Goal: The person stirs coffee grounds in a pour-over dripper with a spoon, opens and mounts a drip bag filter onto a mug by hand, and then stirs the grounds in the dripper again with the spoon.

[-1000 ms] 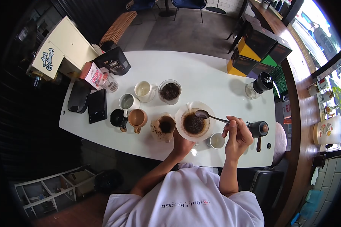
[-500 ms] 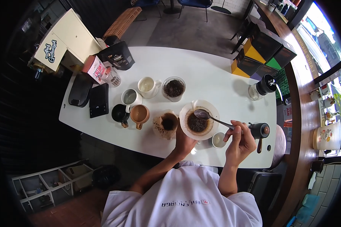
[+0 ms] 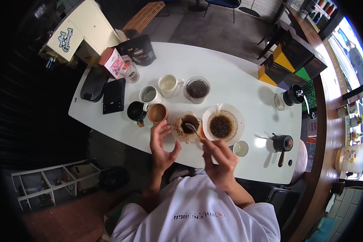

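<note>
Right grip (image 3: 221, 161) is pinched shut on a spoon (image 3: 191, 127), while the left grip (image 3: 162, 148) is loose and spread open, fingertips right by the brown mug (image 3: 150, 115) (can't tell if they're touching it). Biggest thing going is the white surface (image 3: 238, 76) under the cups. Next down is a wide pale filter (image 3: 238, 121) holding dark wet grounds (image 3: 221, 126), then a smaller stained paper filter (image 3: 176, 128) just left of it. Little white cup (image 3: 240, 150) sits near the right hand. Smallest bit is the spoon's bowl, angled over the stained filter's dark opening; can't tell how deep it sits.
</note>
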Demonstrator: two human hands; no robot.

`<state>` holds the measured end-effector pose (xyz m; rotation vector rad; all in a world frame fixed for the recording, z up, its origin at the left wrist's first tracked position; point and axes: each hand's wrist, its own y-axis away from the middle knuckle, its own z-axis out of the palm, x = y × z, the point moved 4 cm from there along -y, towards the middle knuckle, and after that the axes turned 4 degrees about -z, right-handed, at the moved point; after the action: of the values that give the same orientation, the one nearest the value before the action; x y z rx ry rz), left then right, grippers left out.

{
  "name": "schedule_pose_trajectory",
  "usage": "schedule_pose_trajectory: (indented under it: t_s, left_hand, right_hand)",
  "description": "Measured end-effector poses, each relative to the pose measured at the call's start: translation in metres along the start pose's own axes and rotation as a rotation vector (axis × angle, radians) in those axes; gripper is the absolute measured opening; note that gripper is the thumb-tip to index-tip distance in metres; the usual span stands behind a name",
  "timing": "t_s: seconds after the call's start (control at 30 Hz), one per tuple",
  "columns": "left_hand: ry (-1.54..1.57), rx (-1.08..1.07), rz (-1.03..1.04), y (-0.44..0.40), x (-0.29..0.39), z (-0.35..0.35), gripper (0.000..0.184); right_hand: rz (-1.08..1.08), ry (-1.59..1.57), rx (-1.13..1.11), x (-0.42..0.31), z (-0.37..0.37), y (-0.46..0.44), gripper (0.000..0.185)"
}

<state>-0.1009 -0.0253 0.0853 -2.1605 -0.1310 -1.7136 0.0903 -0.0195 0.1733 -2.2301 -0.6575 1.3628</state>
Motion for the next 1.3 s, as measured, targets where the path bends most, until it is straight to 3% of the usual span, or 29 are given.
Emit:
schedule_pose_trajectory:
  t_s: [0.13, 0.37, 0.7, 0.8, 1.03, 1.1, 1.2, 1.3]
  left_hand:
    - [-0.035, 0.032, 0.046, -0.007, -0.008, -0.015, 0.063]
    - [-0.05, 0.012, 0.001, -0.004, -0.018, -0.004, 0.064]
    - [-0.193, -0.102, 0.002, 0.0, -0.025, 0.009, 0.082]
    - [-0.201, -0.038, -0.02, 0.004, -0.027, 0.007, 0.076]
    - [-0.223, -0.144, -0.185, 0.01, -0.035, 0.003, 0.037]
    - [-0.218, -0.171, -0.213, 0.013, -0.037, 0.003, 0.031]
    - [-0.27, -0.251, -0.286, 0.018, -0.035, 0.004, 0.025]
    - [-0.293, -0.332, -0.34, 0.022, -0.037, 0.005, 0.022]
  right_hand:
    - [0.013, 0.01, -0.127, 0.002, 0.03, 0.022, 0.035]
    - [0.067, 0.085, -0.229, 0.033, 0.053, 0.042, 0.045]
    - [0.069, 0.115, -0.247, 0.053, 0.064, 0.047, 0.054]
    - [0.071, 0.122, -0.242, 0.056, 0.064, 0.046, 0.054]
    - [0.085, 0.149, -0.256, 0.056, 0.068, 0.045, 0.053]
    - [0.106, 0.149, -0.17, 0.054, 0.065, 0.042, 0.035]
    - [0.044, 0.129, -0.216, 0.052, 0.062, 0.042, 0.05]
    - [0.094, 0.079, -0.254, 0.051, 0.064, 0.042, 0.047]
